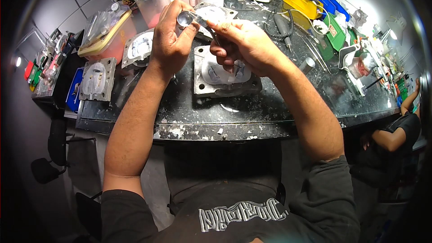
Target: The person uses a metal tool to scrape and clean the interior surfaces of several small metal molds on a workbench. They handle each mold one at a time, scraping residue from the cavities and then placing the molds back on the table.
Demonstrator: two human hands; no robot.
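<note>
Above the bench my left hand (pixel 168 42) is closed around a small round metal cup (pixel 184 18), its shiny mouth showing. Beside it, my right hand (pixel 243 40) grips a slim metal hand tool (pixel 213 33), mostly hidden by the fingers; its far end is at the cup's side, and I cannot tell whether they touch. Under my right hand lies a square metal flask half (pixel 202 89) filled with pale plaster, with holes at its corners. More flask parts stand close to my left arm, one (pixel 108 77) at the bench's left edge and another (pixel 130 56) nearer the hand.
A green-lidded jar (pixel 150 4) and a pink plastic tub (pixel 121 40) stand at the back left. On the right lie a grey rotary handpiece (pixel 283 28), a small metal cylinder (pixel 307 65) and yellow bins (pixel 299 4). Another person (pixel 396 135) sits at far right.
</note>
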